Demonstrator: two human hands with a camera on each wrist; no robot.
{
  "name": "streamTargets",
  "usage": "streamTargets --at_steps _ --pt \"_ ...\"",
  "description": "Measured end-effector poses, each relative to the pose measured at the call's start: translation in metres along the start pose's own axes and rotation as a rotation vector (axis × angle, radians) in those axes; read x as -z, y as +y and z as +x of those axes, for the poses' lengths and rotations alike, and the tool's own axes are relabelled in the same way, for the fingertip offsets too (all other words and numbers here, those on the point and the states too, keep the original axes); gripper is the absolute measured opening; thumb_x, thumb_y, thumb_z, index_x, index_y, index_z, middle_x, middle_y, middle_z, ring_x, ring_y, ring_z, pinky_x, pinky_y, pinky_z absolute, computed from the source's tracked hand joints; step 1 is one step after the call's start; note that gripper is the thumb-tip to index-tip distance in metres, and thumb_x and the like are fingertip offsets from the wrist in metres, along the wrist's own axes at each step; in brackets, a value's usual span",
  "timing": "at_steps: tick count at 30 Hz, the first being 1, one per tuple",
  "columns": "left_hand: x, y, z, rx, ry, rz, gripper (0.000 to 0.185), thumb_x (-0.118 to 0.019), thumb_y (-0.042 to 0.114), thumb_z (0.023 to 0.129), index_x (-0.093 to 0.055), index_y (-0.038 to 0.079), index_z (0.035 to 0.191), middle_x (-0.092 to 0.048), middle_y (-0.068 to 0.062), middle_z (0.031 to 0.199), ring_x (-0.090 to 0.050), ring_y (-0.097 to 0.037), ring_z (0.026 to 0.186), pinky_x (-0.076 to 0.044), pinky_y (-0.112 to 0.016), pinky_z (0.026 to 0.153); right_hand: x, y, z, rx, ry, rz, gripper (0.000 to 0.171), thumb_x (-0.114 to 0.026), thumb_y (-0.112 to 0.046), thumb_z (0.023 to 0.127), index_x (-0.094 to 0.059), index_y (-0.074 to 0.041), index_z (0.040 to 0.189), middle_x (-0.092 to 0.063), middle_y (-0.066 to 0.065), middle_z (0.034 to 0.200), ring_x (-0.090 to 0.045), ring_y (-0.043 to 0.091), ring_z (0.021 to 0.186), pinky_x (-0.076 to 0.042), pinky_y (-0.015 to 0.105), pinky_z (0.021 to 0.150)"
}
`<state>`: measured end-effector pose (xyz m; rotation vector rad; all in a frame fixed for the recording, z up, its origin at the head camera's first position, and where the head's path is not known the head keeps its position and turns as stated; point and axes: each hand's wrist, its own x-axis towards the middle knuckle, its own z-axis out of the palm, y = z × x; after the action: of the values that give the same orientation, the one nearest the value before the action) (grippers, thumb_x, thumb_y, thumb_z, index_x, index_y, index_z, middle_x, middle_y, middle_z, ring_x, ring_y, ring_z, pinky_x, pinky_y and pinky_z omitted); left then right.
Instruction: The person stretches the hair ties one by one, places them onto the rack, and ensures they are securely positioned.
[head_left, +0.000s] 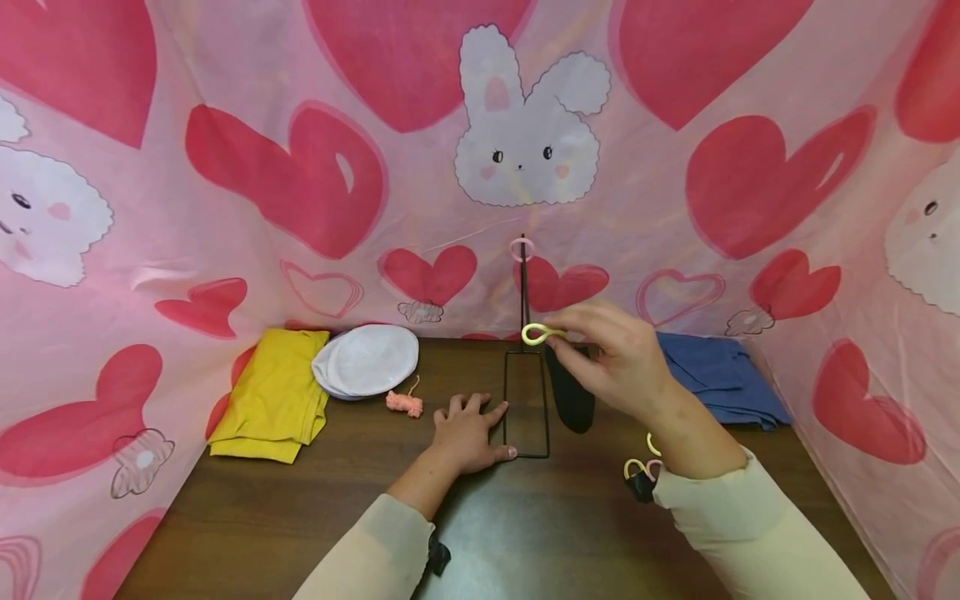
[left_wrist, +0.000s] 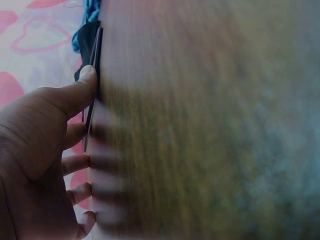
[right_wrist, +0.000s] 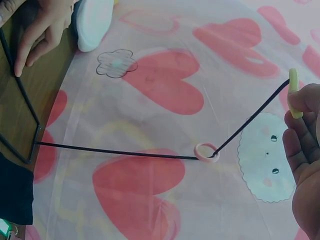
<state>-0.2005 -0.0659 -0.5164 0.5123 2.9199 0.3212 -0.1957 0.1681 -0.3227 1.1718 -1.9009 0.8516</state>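
Fingers of the right hand [head_left: 622, 362] pinch a yellow ring [head_left: 542, 334] right beside the thin black rod [head_left: 523, 292] — the rod stands up tall, with a pink ring [head_left: 522, 248] at its top. Left hand [head_left: 467, 433] lies flat, fingers spread, touching the wire base [head_left: 526, 404] on the table [head_left: 262, 517] — the rod's very tip is hard to see

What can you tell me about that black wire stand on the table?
The black wire stand looks like thin dark metal. Its base is a flat rectangle of wire lying on the brown table, and one thin pole rises from the far end, bending at the top. A pink ring hangs at that bend. The left hand lies flat on the table with its thumb against the base's edge. The right hand pinches a yellow ring right by the pole. A black cloth lies beside the base.
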Motion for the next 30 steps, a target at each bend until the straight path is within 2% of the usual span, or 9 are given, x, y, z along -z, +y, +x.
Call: streamTargets --at_steps 2,4,6,9,17,21,25,30 --pt "0.0 0.0 0.001 0.0 0.003 0.004 0.084 -0.066 0.075 0.086 -0.046 0.037 0.158 -0.039 -0.003 0.161 -0.033 -0.04 0.142 -0.034 -0.064 0.099 -0.001 0.003 0.0 -0.006 -0.004 -0.016 0.023 -0.073 -0.024 0.098 -0.079 -0.007 0.112 -0.077 0.005 0.106 -0.07 0.02 0.094 -0.053 0.018 0.086" --pt "0.0 0.0 0.001 0.001 0.005 0.009 0.084 -0.066 0.075 0.086 -0.046 0.037 0.158 -0.038 -0.003 0.161 -0.033 -0.04 0.142 -0.034 -0.064 0.1 -0.002 0.006 0.0 -0.013 -0.007 -0.027 0.023 -0.074 -0.024 0.097 -0.079 -0.007 0.111 -0.077 0.005 0.105 -0.07 0.021 0.093 -0.052 0.018 0.088" --pt "0.001 0.0 0.001 0.002 0.006 0.009 0.084 -0.066 0.075 0.086 -0.046 0.037 0.158 -0.038 -0.003 0.161 -0.032 -0.04 0.143 -0.034 -0.064 0.1 -0.004 0.01 0.0 -0.03 -0.011 -0.041 0.022 -0.08 -0.017 0.091 -0.079 -0.007 0.11 -0.077 0.004 0.104 -0.071 0.02 0.092 -0.051 0.018 0.089" --pt "0.001 0.0 0.002 0.004 0.005 0.01 0.084 -0.066 0.075 0.086 -0.045 0.037 0.158 -0.038 -0.003 0.162 -0.032 -0.04 0.143 -0.033 -0.064 0.1 -0.008 0.017 0.0 -0.073 -0.013 -0.033 0.028 -0.085 -0.004 0.081 -0.08 -0.007 0.108 -0.076 0.005 0.104 -0.071 0.019 0.09 -0.051 0.016 0.089" --pt "-0.001 0.0 0.001 0.004 0.003 0.009 0.084 -0.066 0.075 0.086 -0.046 0.038 0.158 -0.038 -0.003 0.161 -0.033 -0.041 0.143 -0.034 -0.065 0.1 -0.024 0.035 0.001 -0.154 0.012 -0.01 0.025 -0.085 0.002 0.081 -0.081 -0.007 0.104 -0.074 0.005 0.103 -0.072 0.018 0.091 -0.051 0.014 0.087" --pt "-0.001 0.0 0.001 0.003 0.009 0.006 0.083 -0.066 0.075 0.085 -0.046 0.038 0.157 -0.038 -0.003 0.161 -0.033 -0.041 0.143 -0.034 -0.065 0.1 -0.033 0.046 0.003 -0.172 0.045 -0.011 0.025 -0.084 0.005 0.08 -0.08 -0.003 0.103 -0.073 0.008 0.104 -0.073 0.02 0.088 -0.057 0.024 0.082" --pt "-0.001 0.0 0.001 0.005 0.009 0.002 0.083 -0.067 0.075 0.085 -0.046 0.038 0.157 -0.039 -0.003 0.161 -0.032 -0.041 0.143 -0.033 -0.065 0.1 -0.039 0.054 0.006 -0.181 0.061 -0.045 0.022 -0.084 0.001 0.083 -0.078 -0.002 0.104 -0.072 0.01 0.106 -0.073 0.022 0.087 -0.061 0.037 0.078" --pt "-0.001 0.001 0.0 0.005 0.009 -0.001 0.083 -0.067 0.074 0.085 -0.046 0.038 0.157 -0.039 -0.003 0.161 -0.032 -0.041 0.143 -0.034 -0.064 0.099 -0.044 0.062 0.012 -0.23 0.059 -0.029 0.023 -0.083 0.0 0.084 -0.078 -0.001 0.107 -0.07 0.011 0.108 -0.074 0.022 0.084 -0.061 0.041 0.079"
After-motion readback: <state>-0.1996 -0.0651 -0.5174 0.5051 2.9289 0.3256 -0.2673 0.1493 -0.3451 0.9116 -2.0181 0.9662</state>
